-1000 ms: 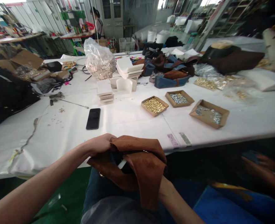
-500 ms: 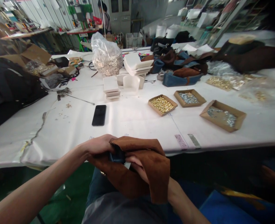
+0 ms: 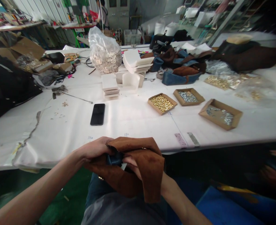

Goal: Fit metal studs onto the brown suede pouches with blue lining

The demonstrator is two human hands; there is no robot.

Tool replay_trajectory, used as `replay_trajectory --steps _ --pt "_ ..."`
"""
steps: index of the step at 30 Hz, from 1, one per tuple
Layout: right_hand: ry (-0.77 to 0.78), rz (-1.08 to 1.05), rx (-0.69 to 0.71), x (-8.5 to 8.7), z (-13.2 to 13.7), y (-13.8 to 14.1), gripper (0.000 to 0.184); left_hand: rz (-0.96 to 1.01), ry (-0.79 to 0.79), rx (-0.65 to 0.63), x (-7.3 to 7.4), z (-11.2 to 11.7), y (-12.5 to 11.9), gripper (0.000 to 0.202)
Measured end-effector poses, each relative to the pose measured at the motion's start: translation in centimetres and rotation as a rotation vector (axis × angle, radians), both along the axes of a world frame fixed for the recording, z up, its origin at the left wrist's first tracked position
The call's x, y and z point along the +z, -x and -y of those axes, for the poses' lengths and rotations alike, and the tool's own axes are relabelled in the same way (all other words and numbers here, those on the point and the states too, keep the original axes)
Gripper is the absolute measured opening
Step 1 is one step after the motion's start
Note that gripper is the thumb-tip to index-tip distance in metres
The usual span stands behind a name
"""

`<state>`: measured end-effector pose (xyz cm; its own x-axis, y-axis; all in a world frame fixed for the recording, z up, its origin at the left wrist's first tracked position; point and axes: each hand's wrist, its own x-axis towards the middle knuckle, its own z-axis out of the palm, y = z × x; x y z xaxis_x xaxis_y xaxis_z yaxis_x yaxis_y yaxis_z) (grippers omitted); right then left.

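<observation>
A brown suede bag with a dark blue part in its opening is held above my lap, at the table's front edge. My left hand grips its left rim, the fingertips tucked inside and hidden. From the right, my right hand reaches through the brown folds, fingers bent at the blue part. A small pale piece shows just beside those fingers. A flap of the suede hangs over my right wrist. Small metal fittings glint on the bag's lower left side.
On the white table lie a black phone, a tray of gold studs, two trays of silver parts, stacked white pads and a plastic bag of pieces. Blue and brown bags are piled behind. A person is far back.
The view has shifted slightly. Both hands keep their hold on the brown bag, and a bit of metal now shows at its upper fold. Nothing has been let go.
</observation>
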<state>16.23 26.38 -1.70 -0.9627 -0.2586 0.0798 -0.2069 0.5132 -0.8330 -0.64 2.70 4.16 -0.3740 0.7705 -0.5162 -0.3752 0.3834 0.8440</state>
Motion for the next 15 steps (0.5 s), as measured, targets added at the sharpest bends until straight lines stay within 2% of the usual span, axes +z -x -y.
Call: replay_trajectory --steps 4,8,12,15 --pt "-0.046 0.025 -0.003 -0.1 0.2 0.6 0.029 0.033 -0.018 0.009 -0.1 0.1 -0.1 0.038" --pt "-0.092 -0.002 0.009 -0.7 0.0 0.8 0.029 -0.043 0.022 0.012 -0.3 0.1 0.0 0.03" --pt "-0.089 0.023 0.023 -1.9 0.0 0.7 0.034 -0.075 0.047 0.002 0.1 0.0 -0.1 0.035" --pt "-0.086 0.065 0.004 -1.9 0.6 1.0 0.039 -0.086 0.045 -0.018 0.5 -0.1 -0.1 0.035"
